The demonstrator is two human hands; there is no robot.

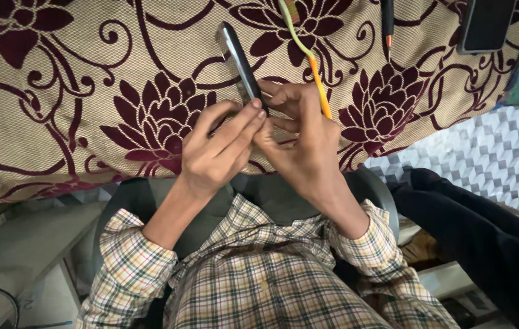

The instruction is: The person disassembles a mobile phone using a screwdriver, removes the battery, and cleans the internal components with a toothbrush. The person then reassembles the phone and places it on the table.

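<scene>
Gripping phone [241, 61], both hands [259, 146] closed.

- The cloth [88, 103] is a coarse woven fabric, matt, with a raised maroon flower pattern on beige.
- The slim phone [241, 61] held edge-on looks like glossy dark glass with a shiny metal-like rim.
- The cable [308, 58] has smooth, rubbery yellow-orange plastic.
- The second phone [486, 24] shows a glossy black face.
- The shirt sleeve [134, 268] is soft checked cotton-like cloth.

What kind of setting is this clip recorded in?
Probably a home or small repair bench: a floral woven cloth covers the surface, both hands, left hand and right hand, hold a dark phone, with a screwdriver and second phone nearby.
</scene>
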